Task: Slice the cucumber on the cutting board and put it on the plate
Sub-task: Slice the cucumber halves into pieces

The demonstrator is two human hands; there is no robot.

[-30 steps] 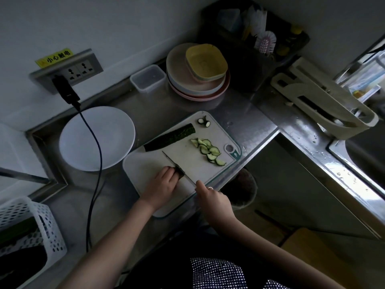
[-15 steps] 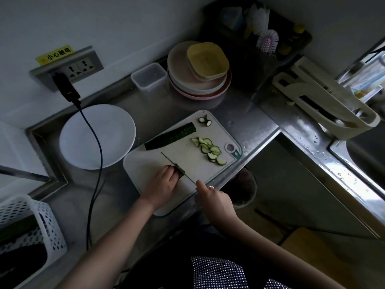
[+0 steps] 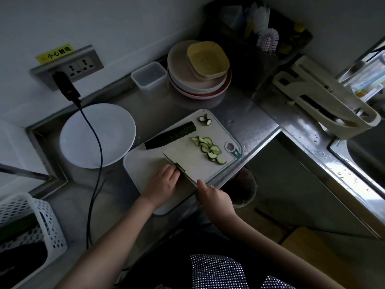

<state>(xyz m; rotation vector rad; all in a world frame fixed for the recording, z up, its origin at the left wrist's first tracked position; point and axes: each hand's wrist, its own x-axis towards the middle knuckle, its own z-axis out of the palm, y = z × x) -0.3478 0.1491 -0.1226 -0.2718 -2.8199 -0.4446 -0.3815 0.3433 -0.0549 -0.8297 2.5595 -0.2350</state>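
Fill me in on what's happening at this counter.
A person is slicing cucumber on a white cutting board. The right hand holds a knife, its blade down on the board beside the left hand, which steadies a piece being cut. A pile of slices lies near the board's right end, and a long uncut cucumber piece lies along the far edge. The white plate to the left holds nothing yet.
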